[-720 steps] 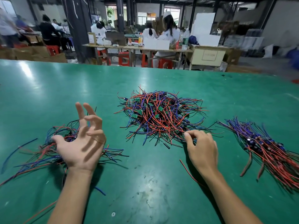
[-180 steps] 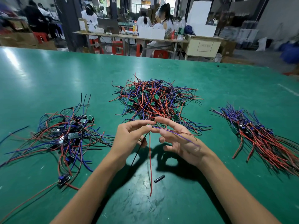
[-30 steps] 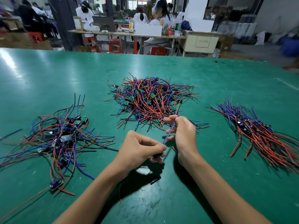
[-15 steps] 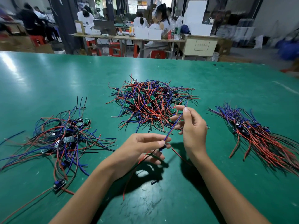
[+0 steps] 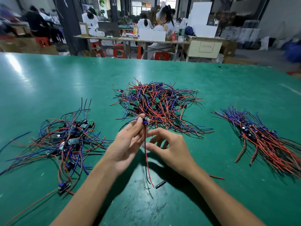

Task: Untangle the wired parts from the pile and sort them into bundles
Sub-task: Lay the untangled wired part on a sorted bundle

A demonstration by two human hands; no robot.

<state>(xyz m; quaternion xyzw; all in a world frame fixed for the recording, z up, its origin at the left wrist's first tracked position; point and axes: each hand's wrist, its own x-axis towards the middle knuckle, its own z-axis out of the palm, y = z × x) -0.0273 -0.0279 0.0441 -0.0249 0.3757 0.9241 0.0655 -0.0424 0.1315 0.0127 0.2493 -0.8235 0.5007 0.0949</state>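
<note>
- The wired part (image 5: 144, 121) hangs above the desk's (image 5: 48, 82) near middle, leads running straight down toward you, clear of the pile (image 5: 156, 105).
- Your left hand (image 5: 125, 144) pinches its small body at the fingertips.
- Your right hand (image 5: 169, 147), loosely curled and holding nothing, sits just beside the dangling leads, nearer the combed bundle (image 5: 263, 139) by the right edge.

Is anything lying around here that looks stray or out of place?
Yes: a short black tube piece lies alone on the green table, near the hanging wire ends of the part pinched in the left hand. A loose red wire also sticks out beside the right forearm, outside every bundle.
</note>
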